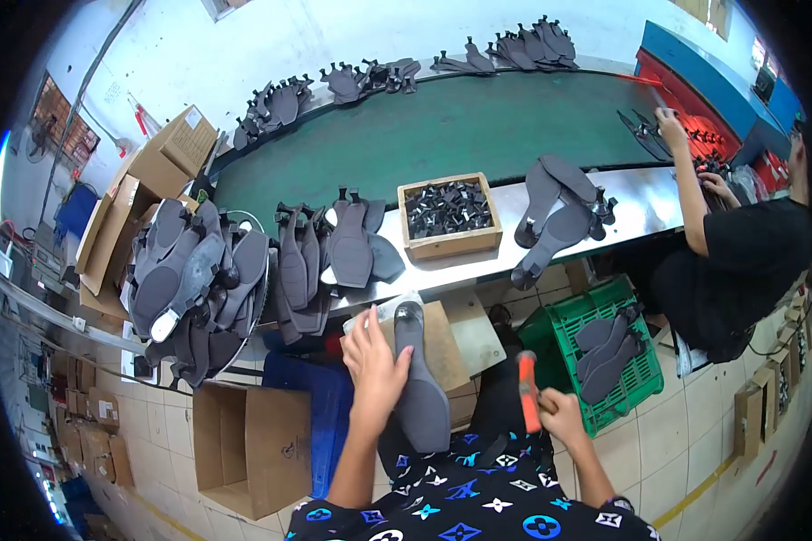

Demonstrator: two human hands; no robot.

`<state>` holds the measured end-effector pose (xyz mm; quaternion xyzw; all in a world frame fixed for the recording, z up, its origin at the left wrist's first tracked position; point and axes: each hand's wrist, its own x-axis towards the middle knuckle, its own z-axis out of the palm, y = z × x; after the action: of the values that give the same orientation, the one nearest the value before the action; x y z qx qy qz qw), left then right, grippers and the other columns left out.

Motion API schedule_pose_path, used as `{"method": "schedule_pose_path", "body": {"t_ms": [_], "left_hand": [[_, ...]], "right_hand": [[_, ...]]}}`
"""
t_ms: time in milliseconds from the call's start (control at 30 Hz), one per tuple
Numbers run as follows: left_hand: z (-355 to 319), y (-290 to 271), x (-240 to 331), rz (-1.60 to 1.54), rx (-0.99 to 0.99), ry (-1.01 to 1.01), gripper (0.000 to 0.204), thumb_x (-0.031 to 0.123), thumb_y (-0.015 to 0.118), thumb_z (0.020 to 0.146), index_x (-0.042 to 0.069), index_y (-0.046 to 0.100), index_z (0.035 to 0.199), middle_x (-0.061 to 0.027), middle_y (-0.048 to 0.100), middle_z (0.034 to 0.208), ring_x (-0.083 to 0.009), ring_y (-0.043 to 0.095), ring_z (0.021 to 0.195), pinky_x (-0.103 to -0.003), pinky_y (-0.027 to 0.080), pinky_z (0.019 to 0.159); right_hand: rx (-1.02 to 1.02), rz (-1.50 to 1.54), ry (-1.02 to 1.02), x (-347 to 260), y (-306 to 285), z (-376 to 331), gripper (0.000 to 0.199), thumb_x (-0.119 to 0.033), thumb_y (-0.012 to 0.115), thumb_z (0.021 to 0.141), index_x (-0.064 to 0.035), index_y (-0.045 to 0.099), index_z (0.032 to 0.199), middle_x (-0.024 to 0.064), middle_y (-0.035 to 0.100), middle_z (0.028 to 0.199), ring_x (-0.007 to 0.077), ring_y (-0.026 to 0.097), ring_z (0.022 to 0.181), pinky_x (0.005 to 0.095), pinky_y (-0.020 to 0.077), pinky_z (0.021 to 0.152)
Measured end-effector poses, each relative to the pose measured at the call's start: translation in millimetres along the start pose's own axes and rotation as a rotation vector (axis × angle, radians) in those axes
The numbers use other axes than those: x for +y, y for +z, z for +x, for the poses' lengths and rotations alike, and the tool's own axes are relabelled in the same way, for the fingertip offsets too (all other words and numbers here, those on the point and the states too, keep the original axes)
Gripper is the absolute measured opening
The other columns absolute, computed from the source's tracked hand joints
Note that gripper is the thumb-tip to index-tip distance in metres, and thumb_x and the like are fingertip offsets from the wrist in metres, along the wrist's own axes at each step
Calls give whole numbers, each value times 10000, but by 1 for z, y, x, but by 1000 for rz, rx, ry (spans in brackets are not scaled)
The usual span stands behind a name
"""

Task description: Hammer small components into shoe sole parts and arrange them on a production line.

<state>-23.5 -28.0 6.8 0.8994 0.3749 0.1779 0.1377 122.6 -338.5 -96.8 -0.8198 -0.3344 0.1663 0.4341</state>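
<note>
Your left hand (374, 361) spread flat on grey sole (417, 379), right hand (559, 417) fisted round orange-handled hammer (527, 389), brown open carton (253, 449) lower left, green crate (627, 356) right.

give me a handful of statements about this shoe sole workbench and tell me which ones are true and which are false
1. The left hand rests on a dark grey shoe sole lying on the work block. True.
2. The right hand holds a blue screwdriver. False: it grips a hammer with an orange handle.
3. The wooden box on the metal bench holds small black parts. True.
4. The green crate on the floor holds nothing. False: several dark soles lie in it.
5. Another person in a black shirt works at the right end of the bench. True.
</note>
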Motion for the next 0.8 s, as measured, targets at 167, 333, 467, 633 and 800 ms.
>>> {"method": "schedule_pose_path", "body": {"t_ms": [167,333,467,633,800], "left_hand": [[120,1,28,-195,70,363,423,176,682,881,-4,576,1249,-177,616,1100,-364,556,1085,-454,449,931],[208,47,45,112,-227,368,222,163,714,837,-5,621,948,-176,635,964,-349,640,927,-438,547,798],[216,38,66,92,-279,338,148,115,711,806,19,624,878,-142,628,911,-308,648,876,-406,544,745],[209,41,65,-92,-333,196,233,99,715,828,15,658,1038,-101,579,887,-262,612,788,-365,495,672],[202,46,53,-269,-268,64,372,55,797,768,16,698,1125,-98,656,1000,-241,614,795,-324,487,676]], "right_hand": [[24,346,56,-19,0,3,209,-168,692,887,24,698,805,55,675,688,116,590,549,254,443,522],[-180,904,162,-49,2,70,134,-96,670,836,12,691,760,136,690,707,125,552,520,255,439,504],[-507,915,-178,-46,-25,154,139,-27,684,838,20,700,708,158,680,687,222,641,671,320,500,611],[-490,1577,46,-85,-34,231,154,21,717,837,146,637,792,182,591,645,288,539,537,379,428,474],[-932,1777,-386,-82,-10,319,271,-37,616,948,186,637,1101,108,464,553,215,413,453,371,301,430]]}}
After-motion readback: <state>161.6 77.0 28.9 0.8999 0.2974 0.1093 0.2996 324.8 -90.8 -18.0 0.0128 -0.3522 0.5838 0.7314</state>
